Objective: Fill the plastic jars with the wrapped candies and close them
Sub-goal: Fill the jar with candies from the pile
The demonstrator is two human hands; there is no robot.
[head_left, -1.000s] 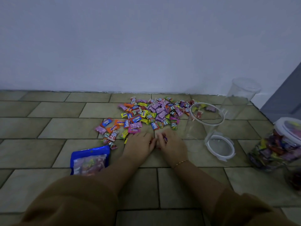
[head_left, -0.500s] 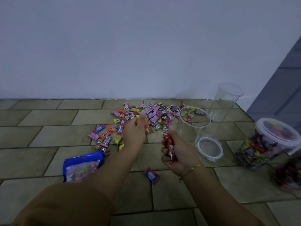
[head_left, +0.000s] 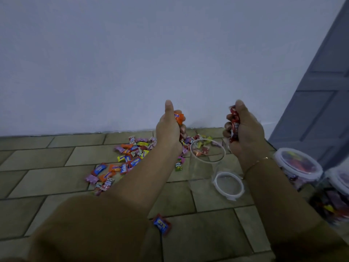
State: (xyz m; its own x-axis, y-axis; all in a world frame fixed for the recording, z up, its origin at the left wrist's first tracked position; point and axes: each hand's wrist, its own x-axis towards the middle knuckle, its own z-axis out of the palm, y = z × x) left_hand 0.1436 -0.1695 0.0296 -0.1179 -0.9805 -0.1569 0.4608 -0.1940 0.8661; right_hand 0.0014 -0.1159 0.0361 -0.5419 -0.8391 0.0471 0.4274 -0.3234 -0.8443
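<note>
A heap of wrapped candies (head_left: 130, 156) lies on the tiled floor by the wall. My left hand (head_left: 169, 127) is raised above it and grips a fistful of candies, an orange one on top. My right hand (head_left: 245, 131) is raised too, gripping red-wrapped candies. Between and below the hands stands an open clear plastic jar (head_left: 207, 154) with a few candies at its bottom. Its white-rimmed lid (head_left: 228, 184) lies flat on the floor in front of it.
Two closed jars full of candies stand at the right: one (head_left: 298, 165) behind, one (head_left: 338, 195) at the frame edge. A single blue and red candy (head_left: 162, 224) lies on the tiles near me. A grey door (head_left: 321, 87) rises at the right.
Both hands rose from the floor with fistfuls of candies and now hover on either side above the open jar. One candy dropped onto the tiles near me. The view tilted up.
</note>
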